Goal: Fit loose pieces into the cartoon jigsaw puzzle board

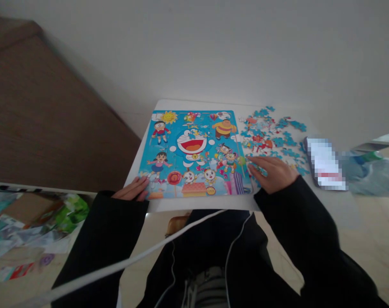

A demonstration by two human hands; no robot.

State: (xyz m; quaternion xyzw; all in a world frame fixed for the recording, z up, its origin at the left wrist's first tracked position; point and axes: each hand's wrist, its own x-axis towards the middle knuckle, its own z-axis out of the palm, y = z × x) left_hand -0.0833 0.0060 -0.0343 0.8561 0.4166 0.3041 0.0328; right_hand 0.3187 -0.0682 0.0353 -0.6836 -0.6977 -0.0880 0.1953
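Two black sleeves reach forward from the near edge. The left hand lies flat, fingers stretched out, on the lower-left corner of one cartoon puzzle board, gripping nothing. The right hand rests palm down at the board's right edge, fingers loosely extended over loose pieces; whether it holds one cannot be told. Both sit on one white table. Beyond the right hand spreads a heap of loose puzzle pieces, too many to count.

Soft, even daylight — faint shadows, edges blurred and stretched, one patch pixelated.
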